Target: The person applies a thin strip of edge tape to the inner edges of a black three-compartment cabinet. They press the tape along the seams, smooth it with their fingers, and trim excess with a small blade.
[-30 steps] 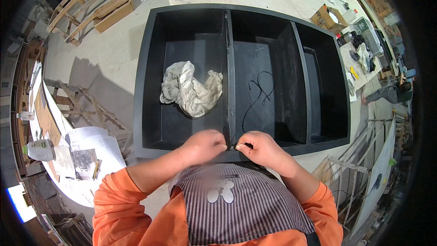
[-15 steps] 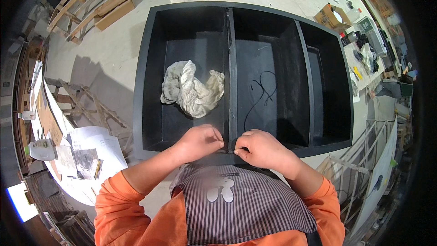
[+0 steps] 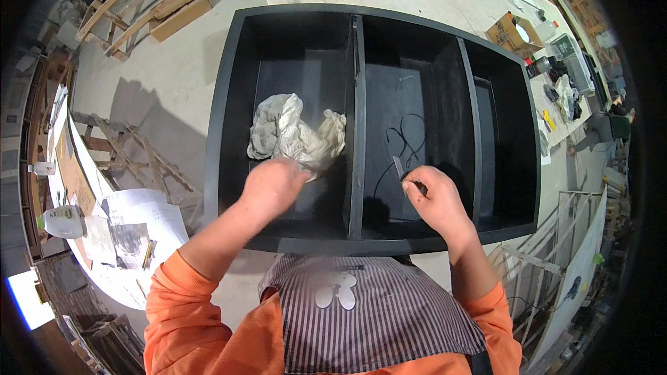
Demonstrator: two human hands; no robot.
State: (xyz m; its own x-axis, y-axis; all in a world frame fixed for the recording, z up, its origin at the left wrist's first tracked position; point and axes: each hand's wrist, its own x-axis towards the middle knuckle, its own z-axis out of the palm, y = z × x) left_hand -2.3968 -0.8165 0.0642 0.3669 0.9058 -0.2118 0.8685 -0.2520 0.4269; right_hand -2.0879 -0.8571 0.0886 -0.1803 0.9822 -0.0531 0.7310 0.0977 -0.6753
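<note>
A large black open case (image 3: pixel 354 244), split by two upright dividers, lies in front of me. In its left compartment a crumpled off-white cloth (image 3: pixel 295 132) rests on the black bottom. My left hand (image 3: pixel 274 184) hovers at the cloth's near edge; motion smears its fingers, and whether it touches the cloth cannot be told. Over the middle compartment my right hand (image 3: pixel 439 198) is closed on a small knife-like tool, whose thin grey blade (image 3: pixel 398 167) points up and away. A thin black cord (image 3: pixel 408 137) lies looped on the bottom beyond that hand.
To the left stands a table with papers (image 3: pixel 146 215) and a white bottle (image 3: pixel 64 222). Wooden racks (image 3: pixel 132 0) are at the far left. On the right, a bench holds a cardboard box (image 3: pixel 514 33), plastic bags and a yellow tool (image 3: pixel 548 120).
My hands have parted from the case's front edge near the left divider. The left hand moved up and left to the cloth; the right moved up and right, its blade now showing.
</note>
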